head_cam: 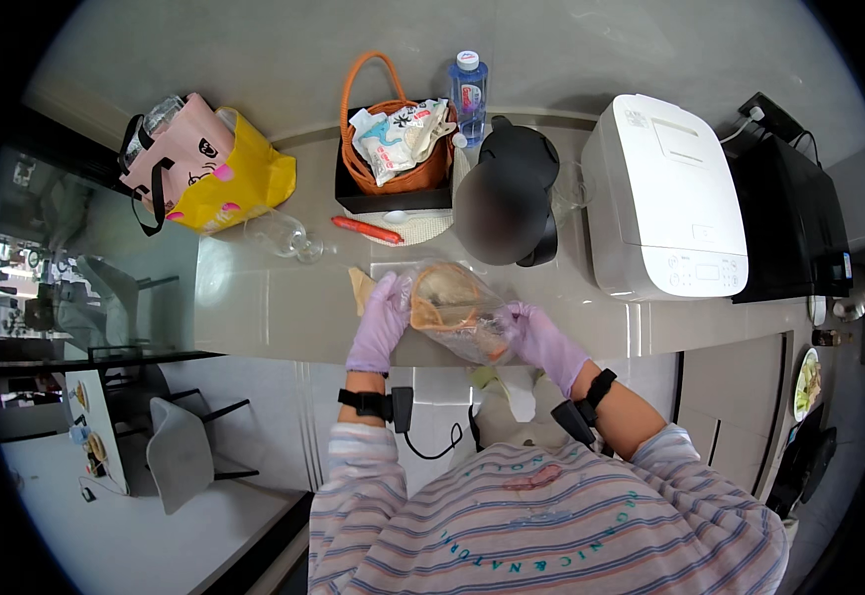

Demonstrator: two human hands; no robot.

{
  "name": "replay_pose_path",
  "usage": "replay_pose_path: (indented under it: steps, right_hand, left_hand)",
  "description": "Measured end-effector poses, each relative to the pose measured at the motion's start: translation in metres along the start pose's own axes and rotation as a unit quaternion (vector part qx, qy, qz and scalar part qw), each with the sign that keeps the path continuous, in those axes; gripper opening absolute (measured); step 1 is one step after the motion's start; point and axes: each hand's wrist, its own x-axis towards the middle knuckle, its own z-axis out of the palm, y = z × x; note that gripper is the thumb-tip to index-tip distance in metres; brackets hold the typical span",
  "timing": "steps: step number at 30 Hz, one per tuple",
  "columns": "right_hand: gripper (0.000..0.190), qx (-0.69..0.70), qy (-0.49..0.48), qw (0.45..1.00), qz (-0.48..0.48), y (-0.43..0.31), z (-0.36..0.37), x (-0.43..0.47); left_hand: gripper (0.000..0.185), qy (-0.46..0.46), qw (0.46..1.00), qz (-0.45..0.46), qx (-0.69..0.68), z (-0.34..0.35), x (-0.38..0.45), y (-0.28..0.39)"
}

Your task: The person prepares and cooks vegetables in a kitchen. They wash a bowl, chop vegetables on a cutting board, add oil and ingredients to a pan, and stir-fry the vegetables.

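Above the counter's front edge, a clear plastic bag (486,324) is stretched between my two hands. Inside or behind the film shows an orange-rimmed item (443,327); the plastic hides what exactly it is. My left hand (379,326), in a thin lilac glove, grips the bag's left edge beside the orange rim. On the other side, my right hand (547,342), gloved alike, pinches the film at the bag's right edge. A scrap of tan paper (360,288) lies on the counter just left of my left hand.
Behind the bag lie a red-wrapped stick (367,230) and a woven mat (428,232). A stemmed glass (280,234) rests on its side. Farther back stand an orange basket (350,160), a bottle (469,97), a black appliance (503,212), a white appliance (666,193) and a yellow bag (254,171).
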Motion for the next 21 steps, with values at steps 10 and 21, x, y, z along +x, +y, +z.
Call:
replay_pose_path:
  steps: [10, 21]
  right_hand:
    - [0.026, -0.179, 0.191, 0.964, -0.049, 0.005, -0.003, -0.052]
    - [0.022, -0.223, 0.267, 0.910, -0.226, -0.019, -0.115, -0.224]
  left_hand:
    - [0.028, 0.217, 0.873, 0.360, 0.247, 0.047, -0.103, -0.030]
    - [0.031, -0.283, 0.798, 0.229, 0.481, 0.231, -0.137, -0.180]
